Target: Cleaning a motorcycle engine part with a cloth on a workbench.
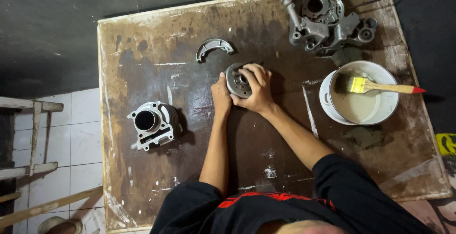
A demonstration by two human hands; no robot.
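Right hand (pixel 256 89) seemingly clasped over round metal part (pixel 236 80).

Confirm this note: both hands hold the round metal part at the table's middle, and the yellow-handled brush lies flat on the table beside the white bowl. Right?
Not quite. The head view shows the brush resting across the white bowl, bristles inside it. Both hands, left and right, do hold the round metal part.

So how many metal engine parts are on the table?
4: a finned grey metal cylinder at left, a curved grey metal shoe up top, a grey engine casing top right, a round metal disc under both hands.
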